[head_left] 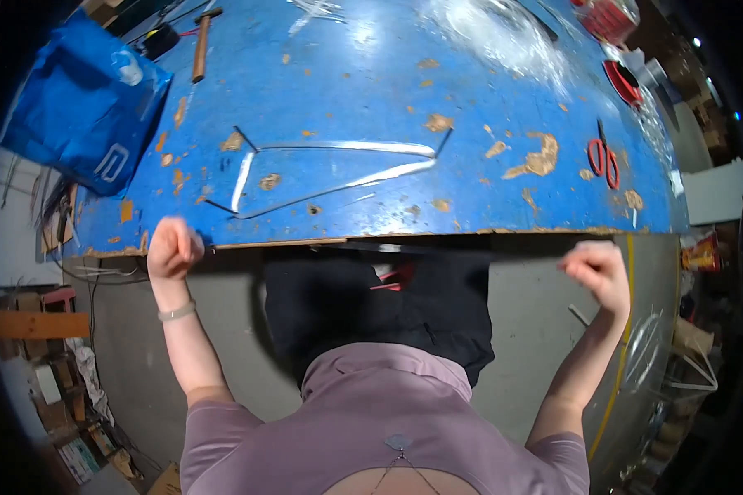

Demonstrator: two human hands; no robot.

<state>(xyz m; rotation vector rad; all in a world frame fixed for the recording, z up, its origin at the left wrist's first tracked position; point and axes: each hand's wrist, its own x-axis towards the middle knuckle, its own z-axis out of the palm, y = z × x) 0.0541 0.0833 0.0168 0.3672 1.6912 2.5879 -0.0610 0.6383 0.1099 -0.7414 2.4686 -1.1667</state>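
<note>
- Hands, two in all, both bare and raised at the near edge of one blue table [355, 99], well apart from each other.
- Left hand [171, 250]: one, fingers curled in and thumb pressed against them, seemingly pinching one end of a dark strip [388, 247]; the contact itself is blurred.
- Right hand [596, 272]: one, fingers folded over and pressed together, seemingly on the strip's other end, which is blurred too.
- Dark strip: one, thin, with one bright glint near its middle, running between the two hands along the near table edge, in front of the person's lap.
- Strip outline [347, 148]: one, lying on the table beyond the hands, roughly three-sided, with three short dark ends jutting out at its corners; whether it is one bent piece or several I cannot tell.
- Hammer [201, 51]: one, wooden-handled, at the far left of the table.
- Blue bag [78, 107]: one, at the table's left side, near the hammer.
- Scissors [605, 158]: one pair, red-handled, toward the right edge.
- Red roll [622, 82]: one, beyond the scissors.
- Clear plastic [504, 37]: one large crumpled heap at the far side.
- Bracelet [177, 312]: one, pale, on the left wrist.
</note>
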